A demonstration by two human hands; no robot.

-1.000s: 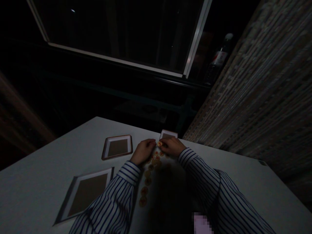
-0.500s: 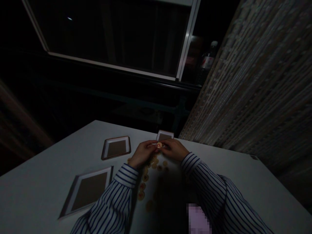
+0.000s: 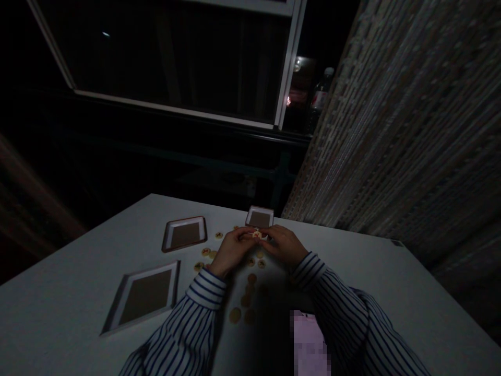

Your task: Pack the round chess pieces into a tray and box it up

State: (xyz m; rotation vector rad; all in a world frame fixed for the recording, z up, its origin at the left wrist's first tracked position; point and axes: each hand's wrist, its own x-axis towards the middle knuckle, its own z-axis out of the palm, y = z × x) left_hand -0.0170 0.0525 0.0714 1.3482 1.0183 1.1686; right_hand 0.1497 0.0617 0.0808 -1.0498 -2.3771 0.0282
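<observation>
My left hand [image 3: 234,248] and my right hand [image 3: 284,244] meet over the table, fingertips pinched on a round Chinese chess piece [image 3: 257,235]. Its pale face carries a red mark and is turned toward me. Whether other pieces sit behind it is hidden by my fingers. Just below my hands lie two dark-marked pieces [image 3: 251,261], and nearer to me is a loose group of plain-looking pieces [image 3: 246,300] in shadow. Left of my left wrist are more pieces, among them a red-marked piece [image 3: 206,251] and a black-marked piece [image 3: 219,235].
Three shallow trays lie on the white table [image 3: 70,277]: a large tray [image 3: 177,282], a medium tray [image 3: 205,230] and a small tray [image 3: 273,215] beyond my hands. A blurred pink object [image 3: 311,344] is near my body. A strand curtain [image 3: 376,125] hangs at right; a bottle [image 3: 319,99] stands behind.
The loose pieces are laid out differently: the row along my left forearm is gone, and pieces now show left of my left wrist. Both hands still pinch together. The view has shifted slightly.
</observation>
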